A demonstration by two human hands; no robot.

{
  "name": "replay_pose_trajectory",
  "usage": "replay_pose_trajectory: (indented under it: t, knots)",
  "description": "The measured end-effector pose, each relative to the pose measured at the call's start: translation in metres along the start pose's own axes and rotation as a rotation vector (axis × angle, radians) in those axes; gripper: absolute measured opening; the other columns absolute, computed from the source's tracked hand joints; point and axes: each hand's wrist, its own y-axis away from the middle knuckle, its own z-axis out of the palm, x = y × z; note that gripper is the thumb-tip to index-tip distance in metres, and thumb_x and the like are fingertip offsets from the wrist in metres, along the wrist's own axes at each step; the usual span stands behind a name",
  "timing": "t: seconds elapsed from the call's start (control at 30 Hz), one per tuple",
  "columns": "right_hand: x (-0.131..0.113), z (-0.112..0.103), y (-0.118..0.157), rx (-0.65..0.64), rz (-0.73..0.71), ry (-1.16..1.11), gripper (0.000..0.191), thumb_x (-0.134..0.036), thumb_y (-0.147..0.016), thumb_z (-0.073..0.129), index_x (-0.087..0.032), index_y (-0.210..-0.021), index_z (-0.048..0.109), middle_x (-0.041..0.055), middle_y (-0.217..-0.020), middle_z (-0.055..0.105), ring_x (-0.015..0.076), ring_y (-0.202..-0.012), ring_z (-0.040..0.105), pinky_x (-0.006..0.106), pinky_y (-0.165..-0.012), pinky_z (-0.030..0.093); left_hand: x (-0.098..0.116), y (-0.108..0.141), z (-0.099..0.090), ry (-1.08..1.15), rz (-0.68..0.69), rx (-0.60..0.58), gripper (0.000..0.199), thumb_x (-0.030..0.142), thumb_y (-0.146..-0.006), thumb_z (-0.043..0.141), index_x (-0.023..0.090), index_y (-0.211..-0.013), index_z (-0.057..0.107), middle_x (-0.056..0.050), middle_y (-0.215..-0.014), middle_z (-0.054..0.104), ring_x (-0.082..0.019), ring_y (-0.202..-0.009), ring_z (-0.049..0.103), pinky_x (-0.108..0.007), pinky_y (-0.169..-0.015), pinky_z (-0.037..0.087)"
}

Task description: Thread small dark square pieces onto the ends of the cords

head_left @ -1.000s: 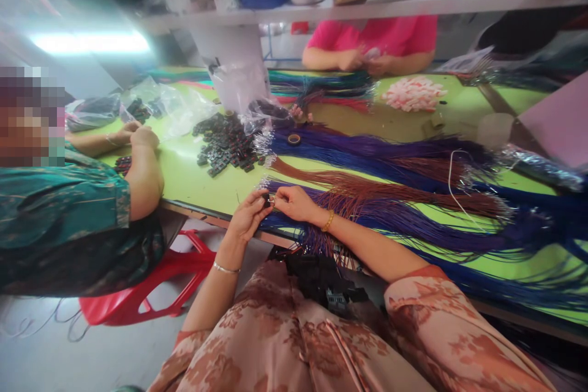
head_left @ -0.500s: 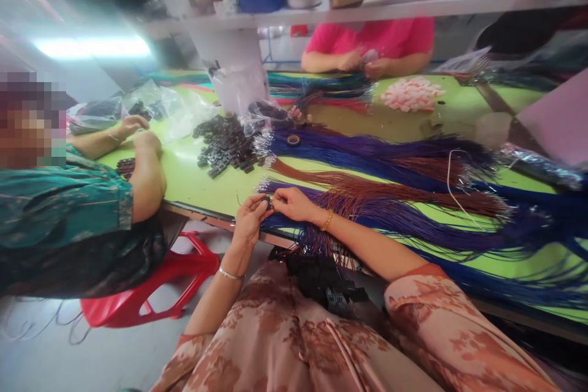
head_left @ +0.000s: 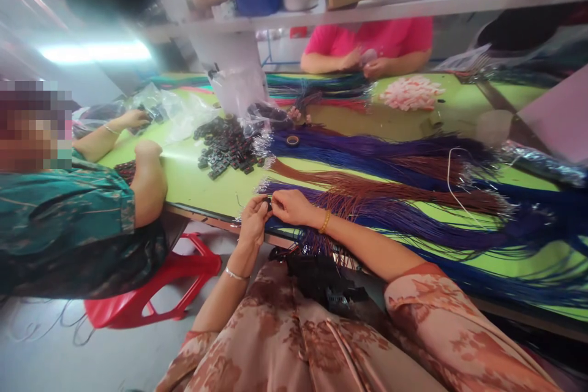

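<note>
My left hand (head_left: 253, 219) is at the table's near edge, its thumb and fingers pinching a small black plastic connector housing (head_left: 269, 202). Touching the housing from the other side is my right hand (head_left: 292, 206), closed in a pinch; what its fingertips grip is hidden, too small to make out. Under and beside my hands lies a bundle of purple and blue wires (head_left: 386, 233) with silvery metal ends. Brown wires (head_left: 331, 177) run across just behind it. More black housings (head_left: 328, 285) rest in my lap.
A pile of black housings (head_left: 227, 146) sits on the green table (head_left: 184, 180), with a tape roll (head_left: 293, 141) nearby. Pale pink pieces (head_left: 411, 93) are heaped farther back. A co-worker sits at left on a red stool (head_left: 151, 297); another person in pink (head_left: 367, 43) works opposite. A shelf (head_left: 390, 9) hangs overhead.
My hands stay together at the housing, with the right fingers curled slightly more around it. The co-worker at left has reached one hand farther toward the plastic bags.
</note>
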Motion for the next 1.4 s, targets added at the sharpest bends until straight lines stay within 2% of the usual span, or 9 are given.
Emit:
replay_pose_trajectory:
  t: [0.13,0.37,0.53,0.77,0.97,1.17,1.3,1.4]
  knots:
    - [0.002,0.0,0.0,0.01,-0.061,0.032,0.013,-0.021,-0.084,0.051,-0.014,-0.079,0.061,0.0074,-0.076,0.064,0.0143,-0.062,0.048,0.027,-0.058,0.024,0.002,-0.004,-0.004,0.027,-0.05,0.009,0.019,0.019,-0.07,0.071,0.017,-0.088,0.065,-0.001,-0.083,0.062,-0.01,-0.076,0.06,-0.025,-0.075,0.053]
    - [0.004,-0.003,0.0,0.024,0.048,-0.148,0.012,-0.021,-0.081,0.055,-0.016,-0.071,0.06,0.0019,-0.067,0.062,0.011,-0.057,0.045,0.024,-0.056,0.025,0.002,-0.006,-0.011,0.019,-0.063,-0.065,0.019,0.019,-0.074,0.068,0.018,-0.093,0.064,-0.001,-0.085,0.062,-0.011,-0.08,0.061,-0.032,-0.087,0.052]
    - [0.002,-0.003,0.001,0.017,0.041,-0.139,0.01,-0.019,-0.08,0.055,-0.016,-0.072,0.059,0.0022,-0.068,0.062,0.011,-0.057,0.046,0.024,-0.056,0.024,0.0,-0.006,-0.012,0.054,-0.072,-0.068,0.02,0.017,-0.074,0.067,0.018,-0.093,0.064,-0.002,-0.087,0.063,-0.011,-0.081,0.061,-0.03,-0.086,0.052]
    - [0.0,-0.001,0.002,0.01,-0.026,0.013,0.012,-0.021,-0.084,0.052,-0.015,-0.078,0.061,0.0056,-0.074,0.064,0.014,-0.063,0.049,0.026,-0.058,0.025,-0.002,-0.006,-0.014,0.054,-0.064,-0.068,0.022,0.018,-0.072,0.07,0.019,-0.093,0.064,-0.001,-0.088,0.064,-0.01,-0.081,0.062,-0.028,-0.085,0.051]
    - [0.0,0.001,0.002,-0.023,-0.045,0.023,0.014,-0.019,-0.086,0.049,-0.015,-0.079,0.061,0.0062,-0.076,0.065,0.0143,-0.064,0.05,0.027,-0.059,0.026,-0.002,-0.001,-0.008,0.036,-0.069,-0.046,0.027,0.017,-0.067,0.074,0.019,-0.092,0.064,0.0,-0.084,0.065,-0.01,-0.077,0.062,-0.023,-0.075,0.052]
    - [0.002,0.0,0.001,-0.063,-0.057,-0.045,0.014,-0.019,-0.086,0.049,-0.014,-0.08,0.061,0.0051,-0.075,0.065,0.0133,-0.064,0.051,0.025,-0.059,0.028,0.0,0.002,-0.005,0.073,-0.055,0.016,0.025,0.018,-0.067,0.075,0.017,-0.089,0.063,-0.001,-0.083,0.065,-0.011,-0.08,0.063,-0.027,-0.08,0.053]
    - [-0.002,0.002,0.001,-0.087,-0.015,0.017,0.015,-0.019,-0.086,0.049,-0.013,-0.081,0.062,0.0069,-0.077,0.066,0.0141,-0.064,0.051,0.026,-0.059,0.027,-0.002,0.002,-0.005,0.042,-0.056,0.019,0.028,0.019,-0.065,0.076,0.018,-0.09,0.063,0.0,-0.082,0.065,-0.01,-0.077,0.063,-0.027,-0.078,0.052]
    - [0.001,-0.006,-0.002,-0.073,-0.006,-0.04,0.017,-0.019,-0.087,0.049,-0.013,-0.081,0.064,0.0061,-0.078,0.067,0.0136,-0.066,0.053,0.025,-0.061,0.029,-0.002,0.004,-0.004,0.027,-0.03,0.005,0.027,0.021,-0.066,0.077,0.018,-0.089,0.062,-0.001,-0.084,0.066,-0.011,-0.078,0.064,-0.031,-0.083,0.053]
